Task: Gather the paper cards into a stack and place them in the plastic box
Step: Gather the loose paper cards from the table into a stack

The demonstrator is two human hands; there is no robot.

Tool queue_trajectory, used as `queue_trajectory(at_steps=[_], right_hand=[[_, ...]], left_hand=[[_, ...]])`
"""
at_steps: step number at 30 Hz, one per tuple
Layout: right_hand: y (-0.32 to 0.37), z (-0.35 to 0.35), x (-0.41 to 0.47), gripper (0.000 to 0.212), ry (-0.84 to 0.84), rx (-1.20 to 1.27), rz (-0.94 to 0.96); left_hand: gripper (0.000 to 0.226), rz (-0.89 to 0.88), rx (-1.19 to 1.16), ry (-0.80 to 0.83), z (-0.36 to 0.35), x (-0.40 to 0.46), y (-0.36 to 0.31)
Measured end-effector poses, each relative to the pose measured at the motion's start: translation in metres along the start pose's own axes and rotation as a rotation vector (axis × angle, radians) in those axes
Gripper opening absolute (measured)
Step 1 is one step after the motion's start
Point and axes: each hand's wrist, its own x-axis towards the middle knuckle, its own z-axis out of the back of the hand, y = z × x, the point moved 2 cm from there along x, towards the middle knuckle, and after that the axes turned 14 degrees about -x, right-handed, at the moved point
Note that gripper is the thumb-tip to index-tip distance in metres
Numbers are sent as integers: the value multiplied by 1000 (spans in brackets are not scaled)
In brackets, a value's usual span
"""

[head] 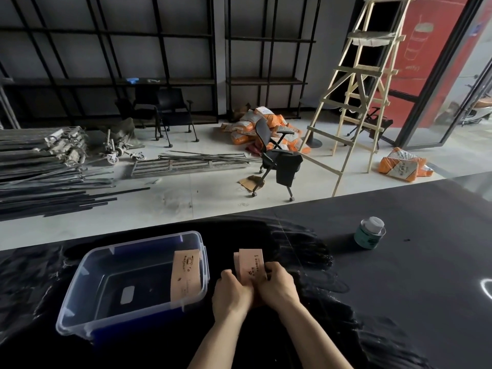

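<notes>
Both hands grip the cards (pixel 249 267) just right of the box (pixel 133 286), low over the black surface (pixel 399 288). The stack's long axis runs away from the person, its far short edge pointing toward the room and leaning slightly left. The left hand (pixel 231 295) pinches the stack's near left side and the right hand (pixel 277 287) its near right side, the fingers (pixel 270 267) of the right hand curled over the top card; both sets of fingers are closed on the stack. One more card (pixel 187 272) stands tilted inside the box, leaning against its right wall with its long axis also pointing away.

The surface is dark and glossy, smeared with streaks around the hands. A small green can (pixel 370 233) with a pale lid stands on it, well apart to the right. Beyond its far edge lies a pale floor with metal bars (pixel 53 182), a tipped office chair (pixel 277 155), orange sacks (pixel 255 123), a wooden ladder (pixel 356 89) and black shelving (pixel 133 49) along the wall.

The cards are pale pinkish tan with small dark print and a logo; the lettering is too small to read. The box is clear plastic with a blue tint.
</notes>
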Motion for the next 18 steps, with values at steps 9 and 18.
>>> queue_trajectory(at_steps=[9, 18], right_hand=[[-15, 4, -31, 21, 100, 448, 107], [35, -77, -150, 62, 92, 435, 510]], left_hand=[[73, -40, -196, 135, 10, -15, 19], [51, -307, -343, 82, 147, -90, 95]])
